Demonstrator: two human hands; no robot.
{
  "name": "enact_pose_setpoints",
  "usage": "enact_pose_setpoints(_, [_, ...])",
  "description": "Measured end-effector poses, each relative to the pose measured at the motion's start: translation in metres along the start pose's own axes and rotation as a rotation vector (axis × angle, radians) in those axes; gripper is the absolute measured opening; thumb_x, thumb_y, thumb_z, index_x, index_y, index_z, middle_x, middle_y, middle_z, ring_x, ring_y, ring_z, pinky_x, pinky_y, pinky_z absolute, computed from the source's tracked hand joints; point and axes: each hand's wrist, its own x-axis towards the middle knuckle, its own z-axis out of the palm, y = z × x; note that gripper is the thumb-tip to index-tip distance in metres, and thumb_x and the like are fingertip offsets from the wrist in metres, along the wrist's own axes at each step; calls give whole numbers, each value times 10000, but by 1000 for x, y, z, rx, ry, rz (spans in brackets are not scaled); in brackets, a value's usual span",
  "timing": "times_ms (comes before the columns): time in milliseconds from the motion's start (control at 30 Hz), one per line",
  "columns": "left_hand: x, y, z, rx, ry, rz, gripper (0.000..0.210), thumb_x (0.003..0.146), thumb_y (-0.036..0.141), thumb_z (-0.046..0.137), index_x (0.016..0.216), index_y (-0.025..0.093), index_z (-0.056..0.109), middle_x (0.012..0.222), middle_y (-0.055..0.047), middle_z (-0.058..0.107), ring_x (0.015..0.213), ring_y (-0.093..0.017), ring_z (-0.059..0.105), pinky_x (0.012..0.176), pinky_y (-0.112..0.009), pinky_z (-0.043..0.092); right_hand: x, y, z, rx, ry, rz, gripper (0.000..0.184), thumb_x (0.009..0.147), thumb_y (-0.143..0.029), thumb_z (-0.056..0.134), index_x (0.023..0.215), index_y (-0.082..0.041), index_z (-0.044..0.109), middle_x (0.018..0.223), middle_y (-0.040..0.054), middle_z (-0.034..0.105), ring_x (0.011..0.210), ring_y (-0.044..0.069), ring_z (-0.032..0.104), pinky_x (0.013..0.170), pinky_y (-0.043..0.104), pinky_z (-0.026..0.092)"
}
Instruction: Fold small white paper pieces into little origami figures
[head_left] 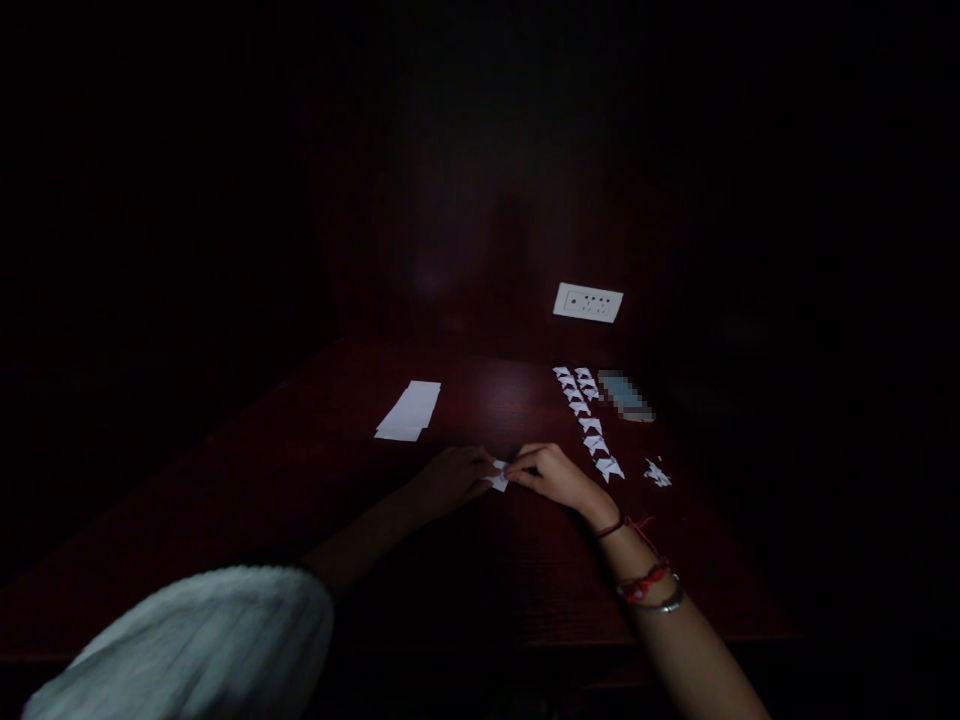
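Between my two hands is a small folded piece of white paper, just above or on the dark red table. My left hand pinches its left side, fingers closed. From the right, the fingertips of my right hand press together on its other edge. Parts of the paper are covered by my fingers. Beyond my left hand lies a stack of white paper strips. To the right of my right hand, folded white paper pieces lie in two rows running away from me.
A heap of small white paper scraps lies right of the rows. Behind it is a blurred-out flat, bluish oblong. A white socket plate is on the wall at the back. The table's front edge runs below my arms; the surroundings are very dark.
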Motion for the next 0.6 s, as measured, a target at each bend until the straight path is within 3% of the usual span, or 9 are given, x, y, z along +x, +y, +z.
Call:
enact_pose_setpoints(400, [2,3,-2,-7,-8,-36,187,790,250,404,934,238,522,987,-8,489,913,-156,456,785,-283,334,2,-2,2,-85,-90,-17,187,751,-238,451,807,-175,617,765,27,567,703,88,506,640,175,349])
enact_pose_setpoints(600, [1,5,-2,-10,3,-40,185,791,231,401,924,226,530,997,-15,481,922,-157,450,791,-287,332,-1,-5,-2,-109,-94,8,221,770,-227,414,889,-203,598,792,21,552,713,82,498,651,175,343])
